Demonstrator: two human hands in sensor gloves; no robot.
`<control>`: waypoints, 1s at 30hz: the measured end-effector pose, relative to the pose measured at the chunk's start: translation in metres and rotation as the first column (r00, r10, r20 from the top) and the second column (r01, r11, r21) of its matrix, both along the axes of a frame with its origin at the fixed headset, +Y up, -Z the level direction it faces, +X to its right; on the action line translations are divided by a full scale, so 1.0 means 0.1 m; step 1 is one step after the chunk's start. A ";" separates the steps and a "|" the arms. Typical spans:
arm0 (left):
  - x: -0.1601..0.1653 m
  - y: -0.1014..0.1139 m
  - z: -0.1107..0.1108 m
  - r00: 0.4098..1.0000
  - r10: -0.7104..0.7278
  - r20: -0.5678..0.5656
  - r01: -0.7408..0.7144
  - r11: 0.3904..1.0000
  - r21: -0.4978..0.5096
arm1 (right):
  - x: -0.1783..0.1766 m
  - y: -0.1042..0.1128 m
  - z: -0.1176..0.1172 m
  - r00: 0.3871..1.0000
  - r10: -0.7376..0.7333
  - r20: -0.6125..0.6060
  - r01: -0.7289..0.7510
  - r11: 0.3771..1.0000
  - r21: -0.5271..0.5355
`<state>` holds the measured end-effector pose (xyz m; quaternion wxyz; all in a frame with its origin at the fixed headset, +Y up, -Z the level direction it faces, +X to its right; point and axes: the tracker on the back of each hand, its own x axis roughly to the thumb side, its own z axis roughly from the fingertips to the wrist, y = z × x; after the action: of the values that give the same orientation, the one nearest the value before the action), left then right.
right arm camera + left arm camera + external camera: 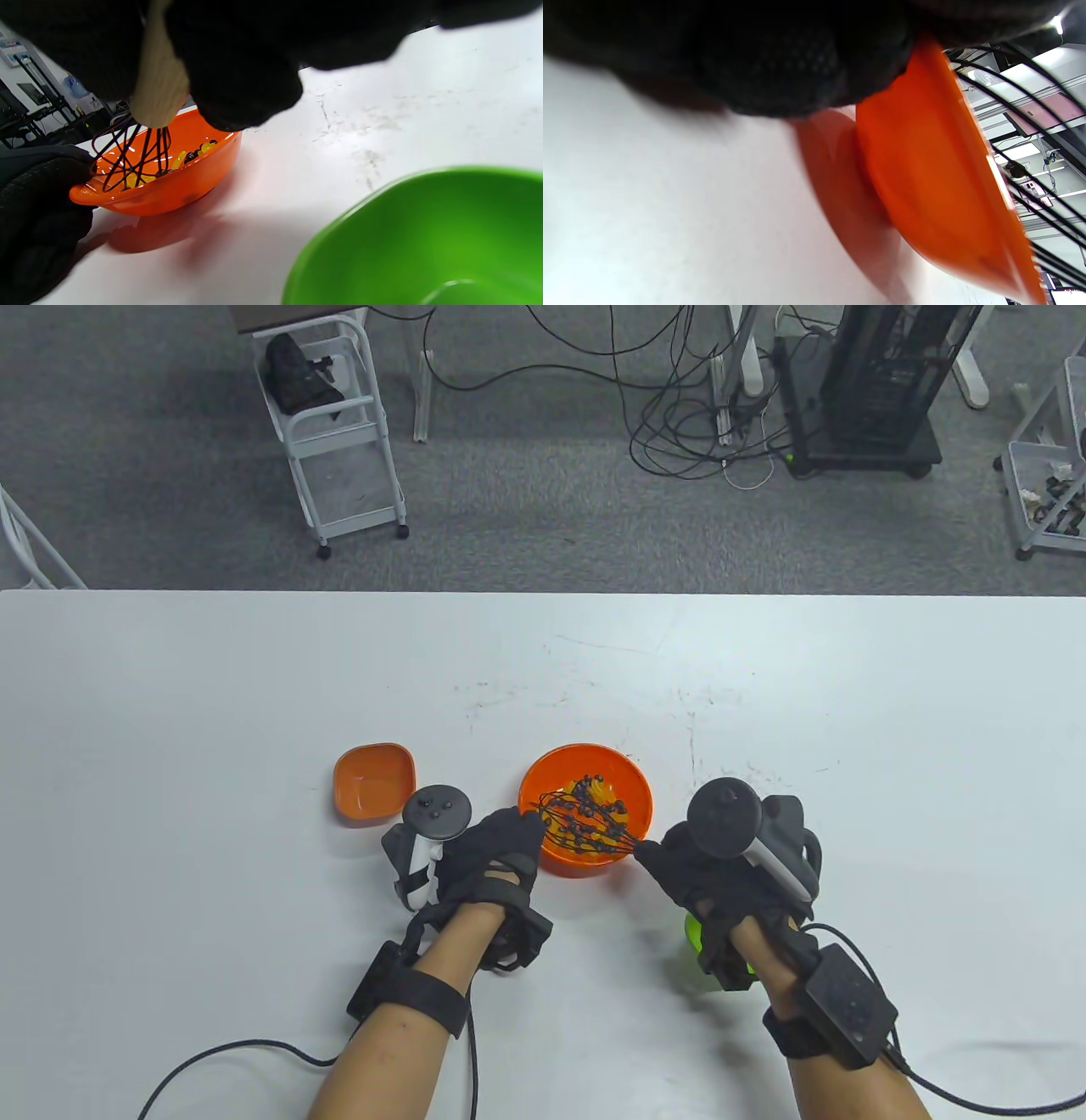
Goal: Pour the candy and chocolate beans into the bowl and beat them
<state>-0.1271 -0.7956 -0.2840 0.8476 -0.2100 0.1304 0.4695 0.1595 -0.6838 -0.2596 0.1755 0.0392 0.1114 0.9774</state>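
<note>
Whisking candy and beans in the round orange plastic bowl (585,810), mid-table, left hand bracing it.

Left to right: the small square orange plastic dish (374,780) sits set aside, looks emptied, so pouring seems done. The gloved left hand (492,857) presses on the bowl's near-left rim, probably to stop it sliding; fingers' exact curl — cannot tell. Bowl holds yellow candy pieces (180,160) mixed with dark chocolate beans (585,824), heaped under the black wire whisk (585,823) whose head is down in the mix. The gloved right hand (721,865) has fingers clamped round the whisk's pale wooden handle (159,84), angled in from the right. A green plastic dish (424,237) sits under the right wrist, parked near, looks empty.
</note>
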 end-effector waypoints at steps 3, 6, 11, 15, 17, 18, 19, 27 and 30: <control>0.00 0.00 0.00 1.000 -0.005 -0.002 0.005 1.000 -0.001 | 0.05 0.12 0.03 0.995 0.099 0.013 -0.099 0.995 0.033; 0.00 0.00 0.00 1.000 -0.006 0.000 0.006 1.000 0.003 | 0.08 0.18 0.05 0.984 0.156 0.081 -0.161 0.985 0.061; 0.00 0.00 0.00 1.000 -0.009 0.009 0.009 1.000 0.011 | 0.09 0.17 0.05 0.966 0.197 0.165 -0.215 0.972 0.097; 0.00 0.00 0.00 1.000 -0.011 0.011 0.011 1.000 0.005 | 0.07 0.03 0.01 0.968 0.172 0.185 -0.195 0.974 0.114; 0.01 0.00 0.00 1.000 -0.011 0.011 0.011 1.000 0.005 | 0.06 -0.04 -0.02 0.978 0.107 0.178 -0.126 0.987 0.103; 0.01 0.00 0.00 1.000 -0.011 0.016 0.011 1.000 0.005 | 0.04 -0.09 -0.03 0.983 0.057 0.175 -0.072 0.994 0.085; 0.01 0.00 0.00 1.000 -0.014 0.017 0.014 1.000 0.006 | 0.02 -0.14 -0.04 0.986 0.037 0.163 -0.048 0.997 0.065; 0.00 -0.01 -0.01 1.000 -0.001 0.008 0.001 1.000 -0.001 | -0.07 -0.15 -0.04 0.998 -0.012 0.064 0.012 1.000 0.007; -0.01 -0.01 -0.01 1.000 0.004 0.003 -0.004 1.000 -0.002 | -0.05 -0.07 -0.01 1.000 -0.003 0.018 0.004 1.000 -0.014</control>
<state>-0.1280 -0.7970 -0.2848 0.8467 -0.2117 0.1292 0.4708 0.1541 -0.6906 -0.2608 0.1784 0.0294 0.1167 0.9766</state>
